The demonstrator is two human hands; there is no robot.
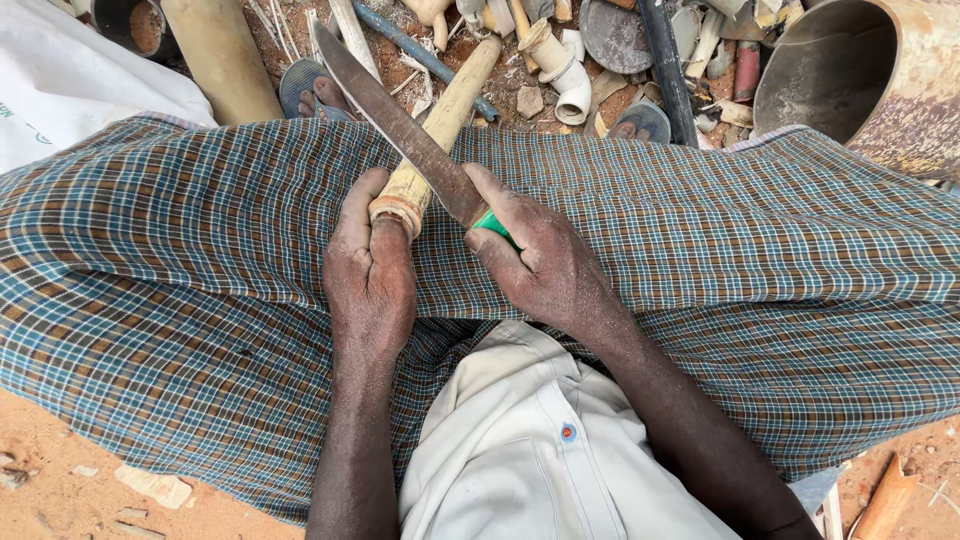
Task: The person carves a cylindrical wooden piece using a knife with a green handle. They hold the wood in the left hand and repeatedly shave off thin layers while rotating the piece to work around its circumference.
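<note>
Head view looks straight down at your lap, and the largest thing in it is your checked cloth (200, 260), woven in blue, brown and white and stretched from edge to edge across both knees. Below it shows your pale shirt (530, 450) with one small blue button. At upper right stands a wide rusty drum (880, 80), round and open-mouthed, its metal rough and stained. At upper left lies a white sack (70, 80) with a bit of green print at its left edge, and beside it a thick tan pipe (220, 55). Between your sandalled feet (318, 95) the red earth is strewn with scrap: a dark pole (665, 65), a thin blue rod (420, 55), a white pipe elbow (570, 85) and pale offcuts. None of it crosses your hands.

Your left hand (370, 265) is closed around the near end of a cream pipe (440, 130), which slants up and away over the cloth toward the ground. Your right hand (540, 260) is wrapped tight on the green handle of a knife (400, 125). Its long blade is dull, pitted and brown, and it lies across the pipe just above your left thumb, tip pointing to upper left.
</note>
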